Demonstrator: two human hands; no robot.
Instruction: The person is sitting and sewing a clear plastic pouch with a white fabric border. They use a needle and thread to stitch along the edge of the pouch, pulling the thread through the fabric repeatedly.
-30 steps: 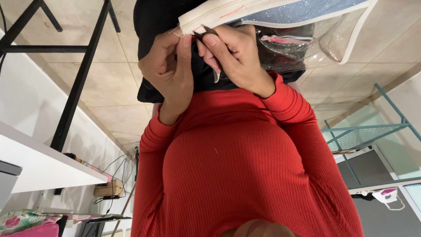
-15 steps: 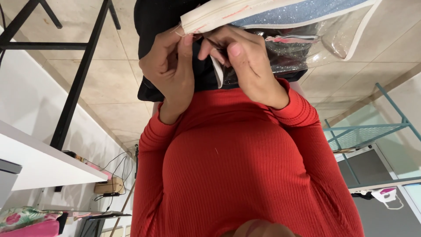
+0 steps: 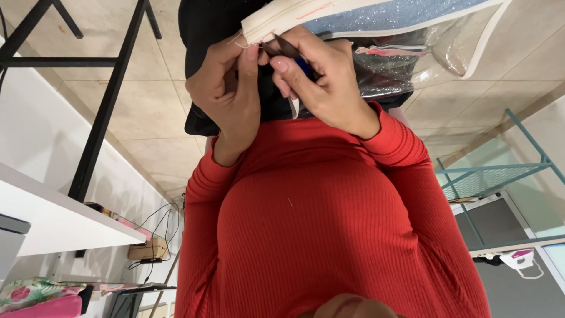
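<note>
As the right hand (image 3: 329, 82) shifts its small dark snips (image 3: 285, 47) back up to the pouch's cream binding (image 3: 276, 23), the left hand (image 3: 232, 82) stays pinched on that edge (thread trimming evidently unfinished).

Much of the pouch and tool stays out of sight

The clear pouch (image 3: 412, 53) with its cream binding runs off the top edge. The dark tool (image 3: 285, 47) is mostly buried under the right hand (image 3: 323, 82), its kind unclear. The thread at the left hand (image 3: 229, 88) is too fine to trace.
</note>
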